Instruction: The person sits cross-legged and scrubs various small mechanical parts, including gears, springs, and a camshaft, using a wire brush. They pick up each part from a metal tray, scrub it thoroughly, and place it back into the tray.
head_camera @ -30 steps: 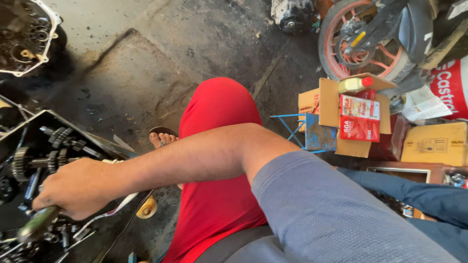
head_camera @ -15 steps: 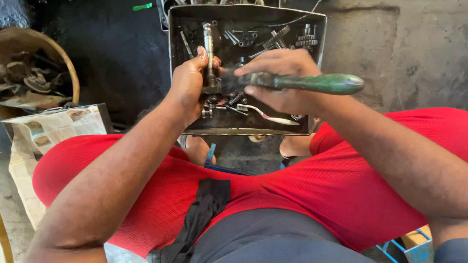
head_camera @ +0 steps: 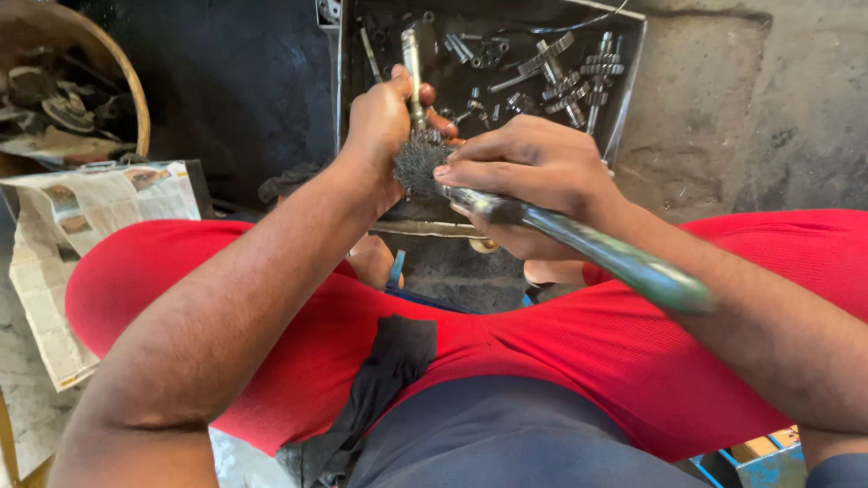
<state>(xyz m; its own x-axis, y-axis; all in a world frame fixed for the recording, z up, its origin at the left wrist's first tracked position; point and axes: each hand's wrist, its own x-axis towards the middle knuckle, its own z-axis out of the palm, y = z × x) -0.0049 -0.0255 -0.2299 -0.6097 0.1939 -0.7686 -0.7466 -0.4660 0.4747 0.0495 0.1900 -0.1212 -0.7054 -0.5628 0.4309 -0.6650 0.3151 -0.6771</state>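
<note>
My left hand [head_camera: 384, 122] grips a slim metal shaft [head_camera: 413, 63], held upright over a dark metal tray [head_camera: 628, 86]. In my right hand [head_camera: 533, 172] is a wire brush [head_camera: 579, 239] with a long green handle that points back toward my right knee. Its grey bristle head [head_camera: 419, 163] presses against the lower part of the shaft, just beside my left palm. Both hands are held above my knees, which are covered in red cloth.
The tray holds several gears, shafts and small metal parts [head_camera: 565, 77]. A round basket [head_camera: 63, 90] with dirty parts stands at the far left, a sheet of newspaper [head_camera: 63, 226] below it. A black rag [head_camera: 380, 380] lies on my lap. Concrete floor [head_camera: 750, 117] lies at right.
The view has swung from my right side to the tray in front. My hands have come nearer, and the brush handle has turned from pointing right to pointing down toward my knee.
</note>
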